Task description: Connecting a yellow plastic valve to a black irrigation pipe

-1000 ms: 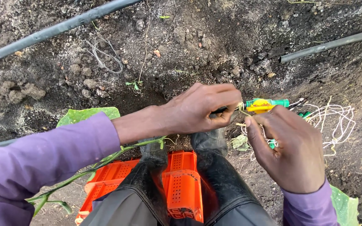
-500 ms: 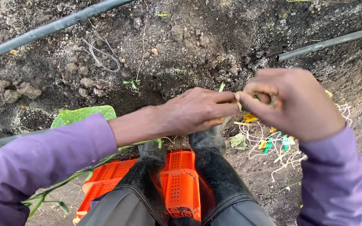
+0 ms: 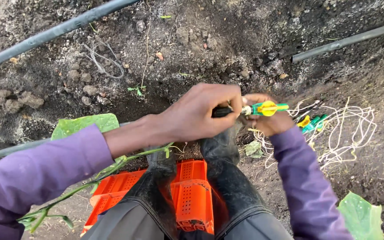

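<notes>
My left hand (image 3: 201, 113) grips the end of a thin black hose (image 3: 221, 112) in front of my knees. My right hand (image 3: 267, 122) holds a green fitting with a yellow knob (image 3: 265, 108) against that hose end, from below. The two pieces meet between my hands at a pale collar. Both sleeves are purple. More green and yellow fittings (image 3: 312, 122) lie on the soil just right of my right hand, among tangled pale string (image 3: 347, 133).
I sit on an orange perforated crate (image 3: 192, 195), black rubber boots (image 3: 221, 151) in front. Two black irrigation pipes (image 3: 58, 30) (image 3: 347, 41) cross the dark soil. A green vine with leaves (image 3: 83, 125) runs at left; another leaf (image 3: 361, 215) lies bottom right.
My right hand, raised over the hose end half a second ago, has dropped beneath it. The green and yellow fitting is again in plain sight, lined up on the hose. My left hand stays put.
</notes>
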